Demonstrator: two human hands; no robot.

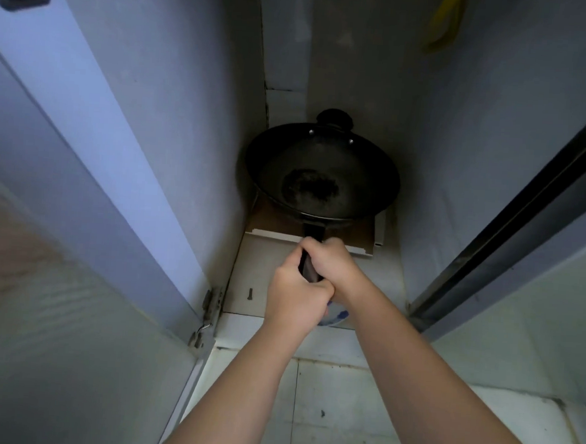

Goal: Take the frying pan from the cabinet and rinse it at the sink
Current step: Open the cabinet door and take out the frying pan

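We see the frying pan (322,175) inside the open cabinet (362,71), sitting low at the back of the narrow compartment on a sheet of cardboard (352,237). It is a deep, dark, round pan (almost a wok in shape) with its mouth facing up toward us. Its long axis runs from 12 to 6 o'clock: the small helper handle (335,118) points away to 12, against the back wall, and the long handle (313,235) points to 6, straight at us.

Both hands are wrapped around that long handle. The right hand (333,265) sits nearer the pan, fingers curled closed over the grip. The left hand (295,297) clamps the end of the handle just behind it, at about 7 o'clock from the right, and the two hands touch.

Under the left hand, at 6 o'clock from the pan, a bit of a blue-and-white dish (335,318) peeks out; we cannot tell more of it. The cabinet door (93,161) stands swung open at 9 o'clock, its hinge (211,302) near the floor. Pale floor tiles (335,403) lie below our forearms.
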